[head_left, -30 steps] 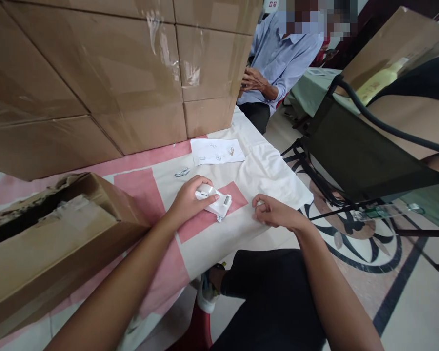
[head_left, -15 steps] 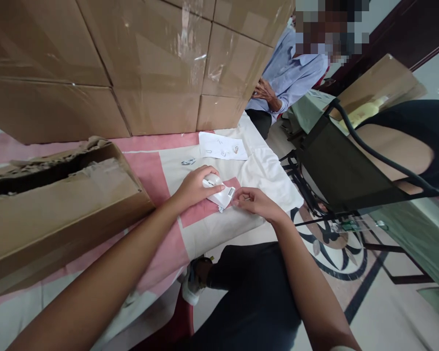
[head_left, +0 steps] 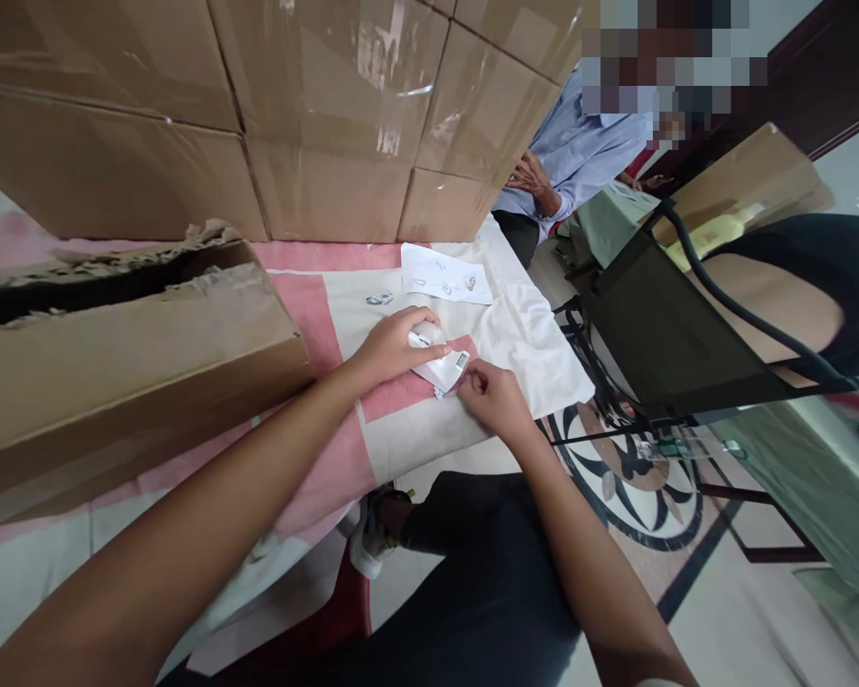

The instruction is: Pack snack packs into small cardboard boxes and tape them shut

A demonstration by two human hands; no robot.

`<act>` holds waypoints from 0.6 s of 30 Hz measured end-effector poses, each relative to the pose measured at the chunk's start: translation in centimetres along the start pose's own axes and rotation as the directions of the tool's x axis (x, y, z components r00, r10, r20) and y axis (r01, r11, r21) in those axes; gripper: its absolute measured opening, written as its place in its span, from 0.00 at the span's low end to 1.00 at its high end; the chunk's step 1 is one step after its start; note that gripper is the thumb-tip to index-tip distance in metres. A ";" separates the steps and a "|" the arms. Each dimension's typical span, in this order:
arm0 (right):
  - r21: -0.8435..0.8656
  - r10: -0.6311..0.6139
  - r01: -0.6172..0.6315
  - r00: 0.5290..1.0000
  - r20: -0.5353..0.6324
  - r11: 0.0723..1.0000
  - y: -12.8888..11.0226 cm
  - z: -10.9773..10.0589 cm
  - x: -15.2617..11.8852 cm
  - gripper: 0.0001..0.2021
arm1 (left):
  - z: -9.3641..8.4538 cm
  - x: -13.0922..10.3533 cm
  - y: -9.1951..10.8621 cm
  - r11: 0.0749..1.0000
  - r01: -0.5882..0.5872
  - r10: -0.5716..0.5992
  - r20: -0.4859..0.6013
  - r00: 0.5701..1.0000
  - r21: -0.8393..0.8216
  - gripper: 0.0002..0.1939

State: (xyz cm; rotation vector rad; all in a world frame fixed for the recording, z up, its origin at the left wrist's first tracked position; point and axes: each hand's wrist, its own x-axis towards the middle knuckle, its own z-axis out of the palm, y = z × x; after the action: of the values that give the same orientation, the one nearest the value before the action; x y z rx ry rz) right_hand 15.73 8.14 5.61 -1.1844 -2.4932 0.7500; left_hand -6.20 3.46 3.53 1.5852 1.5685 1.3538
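My left hand (head_left: pixel 402 342) is closed around a small white plastic device (head_left: pixel 438 371) with a rounded part under my fingers and a dark rectangular slot near its right end. The device rests low over the cloth-covered table. At that right end, the fingers of my right hand (head_left: pixel 492 393) are pinched together; whatever they hold is too small to make out. Tiny bits (head_left: pixel 440 392) lie under the device's lower edge. Beyond my left hand, a little heap of small metallic-looking parts (head_left: pixel 379 300) sits on the cloth, beside a white paper sheet (head_left: pixel 447 275) with small pieces on it.
An open cardboard box (head_left: pixel 136 372) takes up the left of the table. Taped cartons (head_left: pixel 336 124) are stacked along the back. Behind them a person in a blue shirt (head_left: pixel 594 143) sits. A dark folding chair (head_left: pixel 680 334) with someone in it stands at right.
My right hand has turned and its fingers have curled in more tightly at the device's right end. My left hand keeps its hold. The whole view has shifted slightly.
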 end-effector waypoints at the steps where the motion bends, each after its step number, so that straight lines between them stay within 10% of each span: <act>1: -0.057 -0.014 0.011 0.999 -0.041 0.998 0.1 0.2 -0.2 0.07 | 0.0 0.0 0.0 1.000 0.008 -0.008 0.001 1.000 0.002 0.16; 10: -0.307 -0.167 0.046 0.909 -0.382 0.951 2.1 0.0 -2.2 0.16 | 0.0 0.0 -0.1 1.000 -0.006 0.006 0.009 1.000 -0.006 0.16; 18: -0.404 -0.415 0.233 0.788 -0.454 0.885 5.5 1.1 -4.1 0.13 | -0.1 0.1 0.2 1.000 0.017 -0.018 0.012 1.000 0.007 0.17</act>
State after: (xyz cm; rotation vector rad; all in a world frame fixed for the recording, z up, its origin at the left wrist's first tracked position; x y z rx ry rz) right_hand 21.28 7.44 1.49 -0.8462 -2.2827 -0.0989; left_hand -6.19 3.49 3.74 1.5772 1.5782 1.3286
